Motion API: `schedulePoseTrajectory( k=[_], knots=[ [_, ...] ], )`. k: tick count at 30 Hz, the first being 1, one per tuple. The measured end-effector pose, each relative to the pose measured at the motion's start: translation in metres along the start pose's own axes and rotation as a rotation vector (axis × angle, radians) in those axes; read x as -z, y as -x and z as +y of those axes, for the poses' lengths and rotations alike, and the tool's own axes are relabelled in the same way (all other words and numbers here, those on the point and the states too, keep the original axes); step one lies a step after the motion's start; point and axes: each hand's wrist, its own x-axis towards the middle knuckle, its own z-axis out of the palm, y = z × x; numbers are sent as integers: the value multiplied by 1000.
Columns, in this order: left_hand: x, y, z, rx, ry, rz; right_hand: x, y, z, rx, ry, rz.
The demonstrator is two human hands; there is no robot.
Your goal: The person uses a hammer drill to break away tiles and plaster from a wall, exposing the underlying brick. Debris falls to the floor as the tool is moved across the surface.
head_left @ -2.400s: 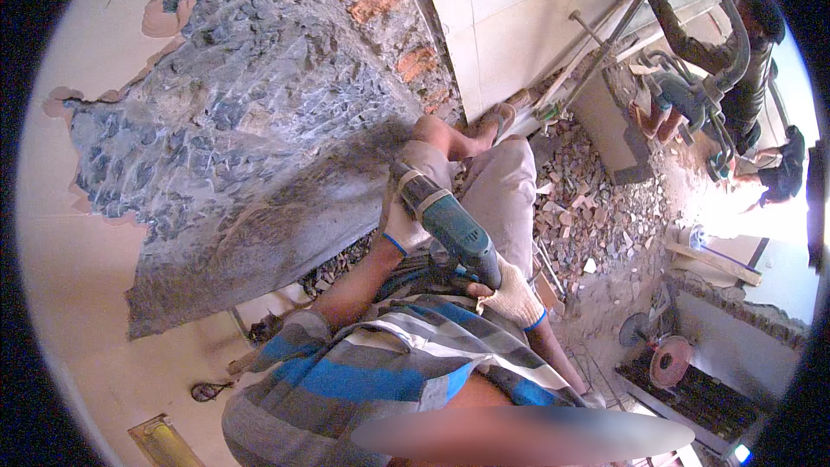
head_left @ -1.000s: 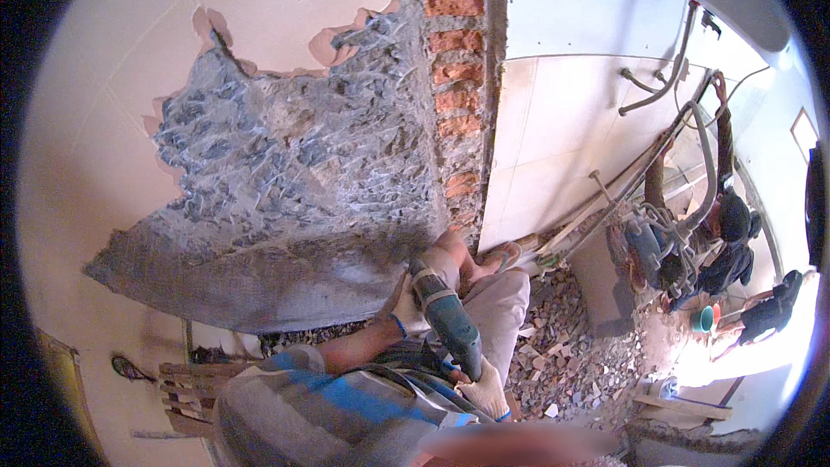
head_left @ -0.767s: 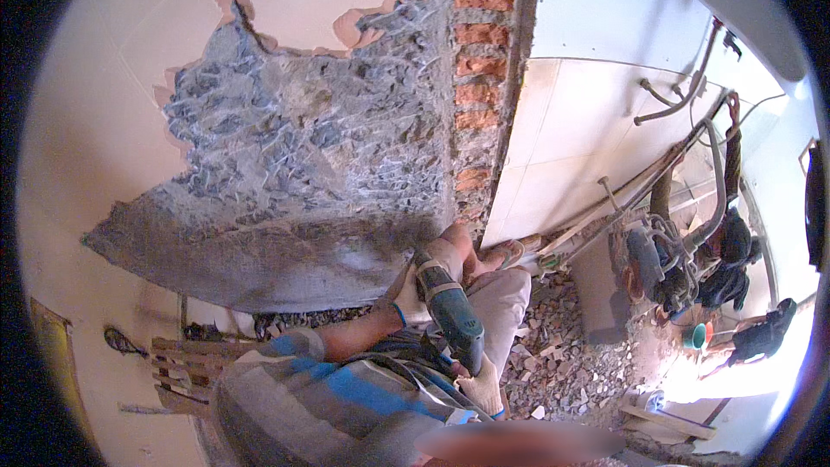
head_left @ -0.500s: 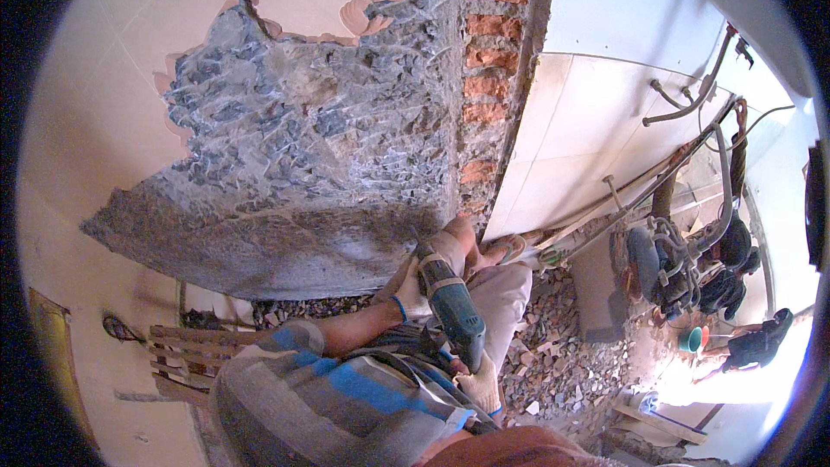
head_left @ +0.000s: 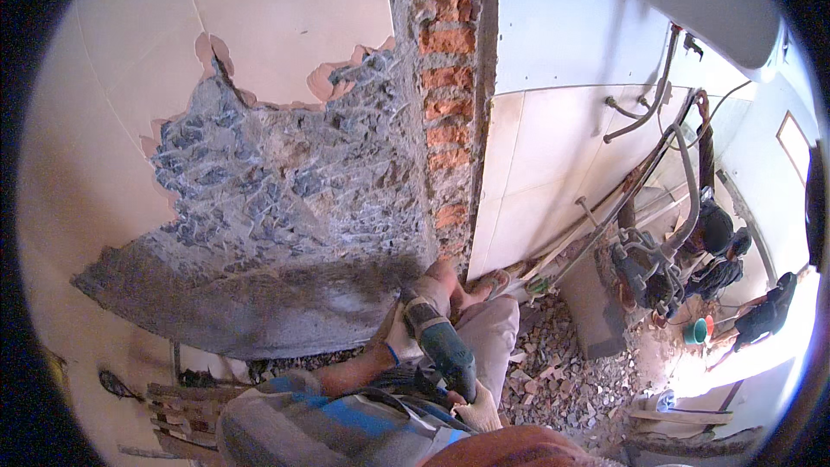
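A teal rotary hammer (head_left: 450,356) lies across my lap, its front end angled toward the lower part of the chipped wall (head_left: 285,190). My left hand (head_left: 401,335), in a pale glove with a blue cuff, is wrapped round the tool near its front. At the rear, my gloved right hand (head_left: 481,412) grips the handle. The bit is mostly lost in shadow, and I cannot tell whether it touches the wall. Rough grey mortar shows where the wall's pinkish covering is broken off.
A column of exposed bricks (head_left: 448,78) rises beside the chipped wall, with white panels (head_left: 545,173) to its right. Rubble (head_left: 558,380) covers the floor by my legs. Hoses (head_left: 687,173), a green bucket (head_left: 694,331) and other people (head_left: 765,316) are on the right. A slatted wooden piece (head_left: 186,411) stands left.
My view has tilted up and turned slightly right, so the wall sits lower and further left. Both hands keep their hold on the rotary hammer.
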Motion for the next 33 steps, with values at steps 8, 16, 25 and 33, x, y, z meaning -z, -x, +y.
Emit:
schedulePoseTrajectory(
  k=[8,16,25,33],
  knots=[
    [-22,6,-9,11,-74,62,-3,-3,6,46,41,67],
    [-124,3,-32,-186,-212,-175,55,36,-65,191,-52,171],
    [-263,-14,-37,-190,-346,-363,68,52,-49,444,-343,207],
    [-400,5,-44,-119,-560,-533,65,12,-56,17,-732,33]
  ],
)
